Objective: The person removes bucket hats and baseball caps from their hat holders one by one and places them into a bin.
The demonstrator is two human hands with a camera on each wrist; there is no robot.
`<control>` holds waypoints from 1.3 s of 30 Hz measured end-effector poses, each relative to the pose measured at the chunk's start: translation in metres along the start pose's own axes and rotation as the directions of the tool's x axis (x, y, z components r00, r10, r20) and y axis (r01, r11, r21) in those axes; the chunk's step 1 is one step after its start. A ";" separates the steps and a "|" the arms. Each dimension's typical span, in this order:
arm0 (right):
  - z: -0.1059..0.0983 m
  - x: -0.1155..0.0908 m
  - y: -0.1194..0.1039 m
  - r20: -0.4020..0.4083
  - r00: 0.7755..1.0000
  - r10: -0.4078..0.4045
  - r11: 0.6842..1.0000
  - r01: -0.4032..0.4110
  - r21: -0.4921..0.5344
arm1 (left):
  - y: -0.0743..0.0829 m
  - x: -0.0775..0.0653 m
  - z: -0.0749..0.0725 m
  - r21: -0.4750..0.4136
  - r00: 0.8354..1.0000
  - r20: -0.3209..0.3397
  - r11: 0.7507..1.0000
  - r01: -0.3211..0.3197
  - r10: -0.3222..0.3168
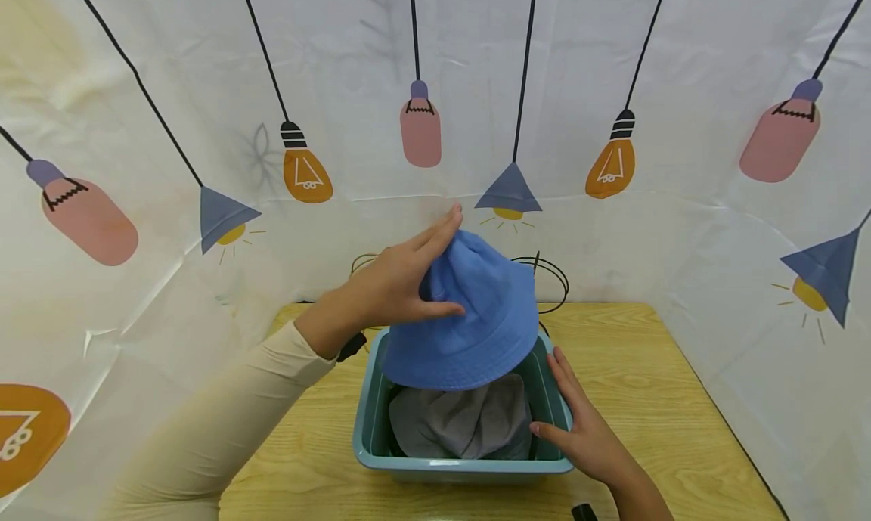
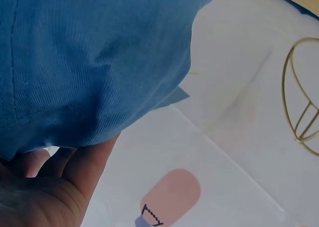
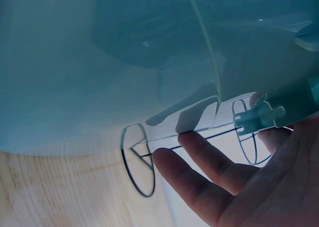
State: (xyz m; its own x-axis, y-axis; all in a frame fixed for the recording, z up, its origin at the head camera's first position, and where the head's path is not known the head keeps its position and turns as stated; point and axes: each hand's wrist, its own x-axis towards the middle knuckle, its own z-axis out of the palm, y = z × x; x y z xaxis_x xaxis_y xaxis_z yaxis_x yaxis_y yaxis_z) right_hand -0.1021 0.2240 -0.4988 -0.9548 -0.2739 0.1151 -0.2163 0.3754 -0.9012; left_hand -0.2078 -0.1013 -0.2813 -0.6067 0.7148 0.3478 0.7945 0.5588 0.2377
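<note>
In the head view a blue bucket hat [image 1: 476, 309] is held above a teal plastic basin [image 1: 469, 466]. My left hand [image 1: 398, 283] grips the hat's crown from the left, thumb across the front and fingers at its top. The left wrist view shows the hat's ribbed blue cloth [image 2: 94, 62] close up, with fingers under its edge. Inside the basin lies a crumpled grey cloth item [image 1: 463, 415], partly hidden by the hat. My right hand [image 1: 588, 434] holds the basin's right side, thumb over the rim and fingers along the outer wall.
The basin stands on a wood-grain table [image 1: 633, 385]. Behind it are thin wire loops [image 1: 554, 279], partly hidden. A white sheet [image 1: 354, 67] printed with hanging lamps surrounds the table at the back and sides. A small black object [image 1: 583, 512] shows at the front edge.
</note>
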 end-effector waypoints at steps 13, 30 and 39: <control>0.001 0.000 -0.001 -0.018 1.000 0.015 1.000 -0.015 0.000 | 0.006 -0.002 0.019 -0.124 0.996 0.079 0.991 -0.039 0.049; 0.001 -0.001 -0.002 -0.013 1.000 0.009 1.000 -0.009 -0.001 | 0.010 -0.009 0.037 -0.153 0.975 0.210 0.988 -0.035 0.067; 0.000 -0.001 -0.002 -0.014 1.000 0.004 1.000 -0.004 -0.020 | 0.005 -0.010 0.050 -0.190 0.948 0.310 0.982 -0.014 0.073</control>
State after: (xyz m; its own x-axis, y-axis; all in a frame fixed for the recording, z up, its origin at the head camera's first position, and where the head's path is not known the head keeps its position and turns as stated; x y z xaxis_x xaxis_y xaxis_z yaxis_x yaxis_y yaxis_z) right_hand -0.1003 0.2232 -0.4974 -0.9583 -0.2603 0.1175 -0.2165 0.3939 -0.8933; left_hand -0.1989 -0.0844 -0.3288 -0.5245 0.8489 0.0655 0.7928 0.4588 0.4012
